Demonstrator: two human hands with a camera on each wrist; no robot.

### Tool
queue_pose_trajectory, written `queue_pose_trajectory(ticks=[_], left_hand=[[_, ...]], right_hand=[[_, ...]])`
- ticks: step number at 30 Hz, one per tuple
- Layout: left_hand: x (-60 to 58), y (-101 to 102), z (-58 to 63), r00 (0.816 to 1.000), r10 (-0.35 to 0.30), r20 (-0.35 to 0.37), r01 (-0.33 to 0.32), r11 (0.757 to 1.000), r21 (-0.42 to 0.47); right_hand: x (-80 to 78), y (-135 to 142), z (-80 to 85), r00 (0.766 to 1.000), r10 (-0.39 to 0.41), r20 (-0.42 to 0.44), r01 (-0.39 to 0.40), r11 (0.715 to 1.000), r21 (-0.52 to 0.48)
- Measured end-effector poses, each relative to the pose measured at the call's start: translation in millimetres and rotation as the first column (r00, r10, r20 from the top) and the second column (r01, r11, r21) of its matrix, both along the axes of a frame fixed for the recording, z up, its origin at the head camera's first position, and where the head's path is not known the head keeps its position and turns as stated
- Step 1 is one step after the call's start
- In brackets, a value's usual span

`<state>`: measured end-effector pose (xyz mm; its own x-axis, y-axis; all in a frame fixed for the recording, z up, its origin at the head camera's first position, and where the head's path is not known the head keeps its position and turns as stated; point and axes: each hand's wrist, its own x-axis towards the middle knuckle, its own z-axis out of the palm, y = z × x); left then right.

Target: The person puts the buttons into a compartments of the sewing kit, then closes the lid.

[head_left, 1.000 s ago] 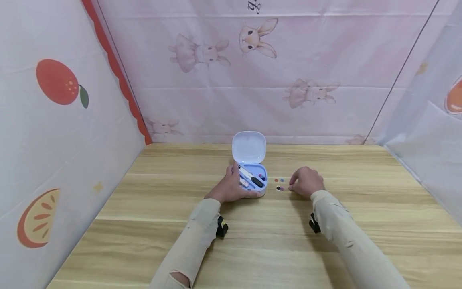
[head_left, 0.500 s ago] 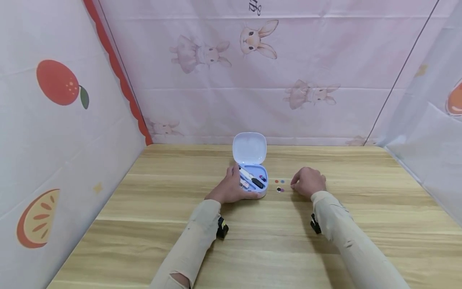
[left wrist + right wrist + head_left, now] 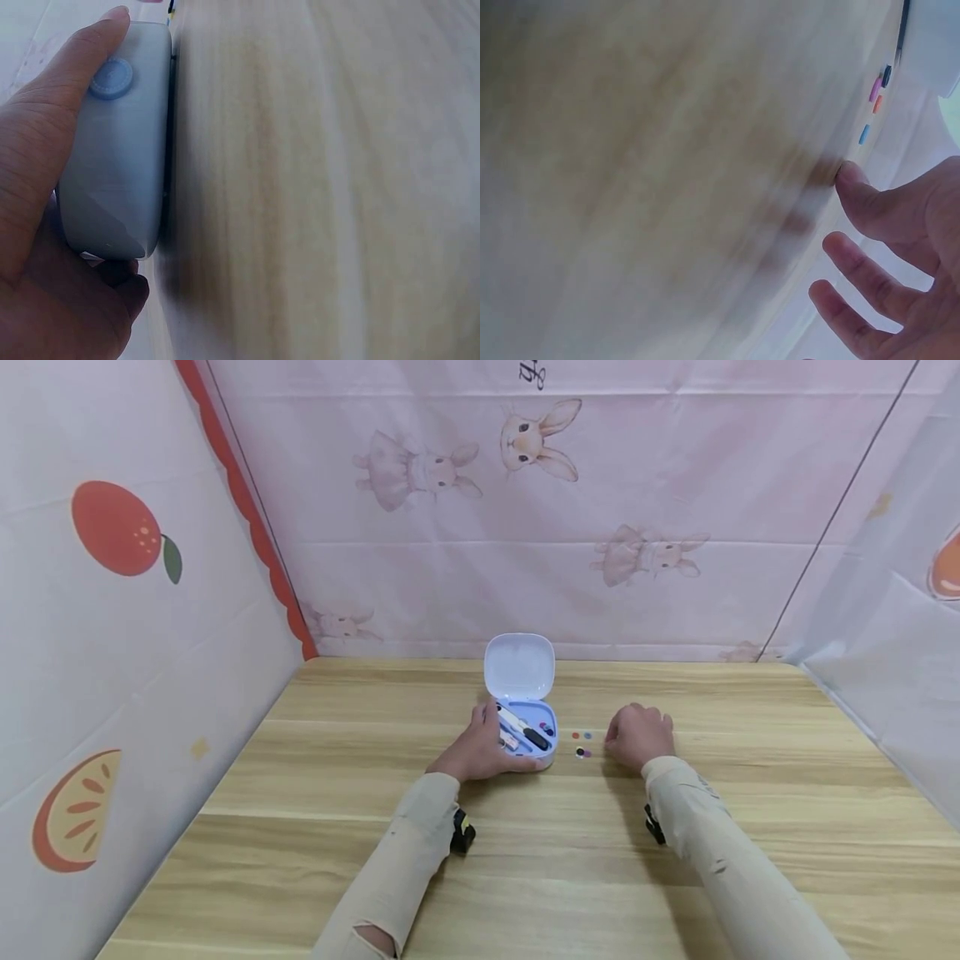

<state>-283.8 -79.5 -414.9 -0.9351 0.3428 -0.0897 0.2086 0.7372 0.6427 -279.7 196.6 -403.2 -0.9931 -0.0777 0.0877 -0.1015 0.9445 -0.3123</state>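
Observation:
A small hinged case (image 3: pixel 522 760) with a pale shell and blue inside stands on the table with its lid (image 3: pixel 519 666) raised. My left hand (image 3: pixel 480 752) grips its left and front sides; in the left wrist view the thumb lies along the front wall by a round blue catch (image 3: pixel 112 78). Inside lie a white-and-black tool (image 3: pixel 523 728) and several small coloured discs (image 3: pixel 547 728). My right hand (image 3: pixel 640 739) is right of the case, its thumb tip touching the table. In the right wrist view two fingers (image 3: pixel 866 277) are spread apart; whether anything is pinched is hidden.
Between case and right hand, several small button-like discs lie on the wooden table (image 3: pixel 555 860): an orange one (image 3: pixel 575 736), a blue one (image 3: pixel 588 736), a black one (image 3: pixel 580 752) and a purple one. Printed cloth walls (image 3: pixel 450 585) stand behind and at both sides.
My right hand has shifted slightly right, away from the discs, and a small purple bit seen at its fingertips earlier is now hidden. My left hand stays on the case.

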Motion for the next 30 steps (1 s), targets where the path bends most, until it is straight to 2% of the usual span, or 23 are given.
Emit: queue_pose_trajectory(ticks=[13, 20, 25, 30], left_hand=[[-1.8, 0.3, -2.1, 1.0, -0.001, -0.005, 0.001, 1.0, -0.014], [-0.4, 0.9, -0.7, 1.0, -0.002, -0.014, 0.001, 1.0, -0.006], [0.9, 0.4, 0.2, 1.0, -0.001, -0.024, 0.001, 1.0, -0.003], [0.5, 0.8, -0.7, 1.0, 0.006, -0.014, -0.006, 1.0, -0.01]], right_hand=[[0.5, 1.8, -2.9, 0.999, 0.04, -0.016, -0.041, 0.999, -0.022], [-1.0, -4.0, 0.6, 0.993, 0.068, -0.092, -0.074, 0.996, -0.055], [-4.3, -14.4, 6.7, 0.992, 0.084, -0.096, -0.097, 0.986, -0.138], [-4.4, -27.6, 10.1, 0.995, 0.066, -0.069, -0.081, 0.966, -0.244]])
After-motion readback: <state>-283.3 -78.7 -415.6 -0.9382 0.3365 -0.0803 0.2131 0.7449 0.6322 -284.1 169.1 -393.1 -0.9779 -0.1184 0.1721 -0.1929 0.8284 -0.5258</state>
